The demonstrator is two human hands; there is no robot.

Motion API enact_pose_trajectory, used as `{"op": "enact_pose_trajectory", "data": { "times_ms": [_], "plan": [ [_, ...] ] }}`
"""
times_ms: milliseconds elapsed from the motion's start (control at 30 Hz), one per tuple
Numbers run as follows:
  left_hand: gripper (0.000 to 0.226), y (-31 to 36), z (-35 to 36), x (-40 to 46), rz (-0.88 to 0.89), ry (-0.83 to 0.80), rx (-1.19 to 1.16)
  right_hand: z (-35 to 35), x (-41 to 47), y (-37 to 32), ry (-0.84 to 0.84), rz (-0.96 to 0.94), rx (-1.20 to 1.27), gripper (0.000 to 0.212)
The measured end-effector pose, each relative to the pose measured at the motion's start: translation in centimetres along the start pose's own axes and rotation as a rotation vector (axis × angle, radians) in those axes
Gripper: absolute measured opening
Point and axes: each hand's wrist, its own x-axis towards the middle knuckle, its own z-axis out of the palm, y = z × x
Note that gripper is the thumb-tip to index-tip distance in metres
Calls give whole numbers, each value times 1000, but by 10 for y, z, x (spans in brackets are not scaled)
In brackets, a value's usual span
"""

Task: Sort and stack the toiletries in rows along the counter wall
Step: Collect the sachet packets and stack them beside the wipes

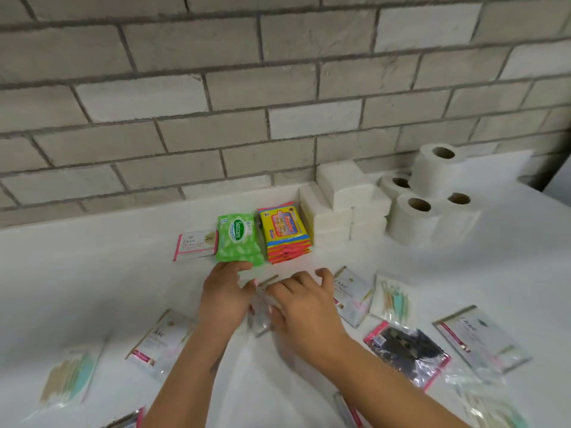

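Along the brick wall (216,97) a row is already forming on the white counter (77,273): toilet rolls (429,193) are standing in a pile at the right, then white tissue packs (343,205) stacked beside them, then a stack of yellow and red wipes (285,233), then green wipes (239,239), and one soap box (194,244) lying at the left end.

Both hands are meeting over a soap sachet (261,307) in the middle of the counter, just in front of the green wipes. The left hand (224,296) is lying over its left side, and the right hand (304,301) is curling its fingers on the right side; the picture is blurred, so I cannot tell if either hand is really gripping it.

Much is still waiting, I think. More soap sachets (159,338), packets of cotton buds (72,375) and a dark packet with a pink edge (408,350) are lying scattered near the front edge, well apart from the wall.
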Motion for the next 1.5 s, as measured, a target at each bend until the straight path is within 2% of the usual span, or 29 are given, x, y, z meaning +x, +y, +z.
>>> {"op": "enact_pose_trajectory", "data": {
  "times_ms": [100, 267, 467, 600, 867, 967, 1100, 1200, 1267, 1333, 1400, 1500],
  "plan": [
    [28, 17, 15, -23, 4, -30, -42, -17, -19, 15, -45, 69, -19, 24],
    [31, 35, 40, -58, 45, -132, -108, -43, -48, 43, -114, 207, 33, 27],
    [28, 46, 57, -90, 46, -162, -92, -70, -88, 80, -349, 414, 152, 23],
    [29, 54, 63, -110, 15, -168, -102, -70, -115, 91, -406, 498, 97, 20],
    [29, 62, 68, -141, -41, -138, -157, -66, -130, 99, -455, 424, 38, 48],
    [30, 65, 68, -149, -60, -126, -146, -69, -129, 101, -477, 360, -4, 46],
    [31, 66, 65, -155, -84, -126, -155, -73, -124, 104, -463, 370, 7, 45],
    [38, 64, 63, -156, -87, -150, -172, -79, -115, 106, -391, 427, 198, 38],
    [50, 63, 62, -155, -92, -185, -207, -84, -104, 107, -386, 486, 445, 30],
    [58, 64, 60, -153, -91, -222, -296, -89, -93, 106, -439, 574, 765, 30],
    [50, 65, 58, -149, -73, -252, -406, -93, -85, 105, -534, 625, 1035, 32],
    [20, 63, 55, -143, -65, -234, -450, -94, -76, 98, -654, 653, 1215, 25]
  ]
}}
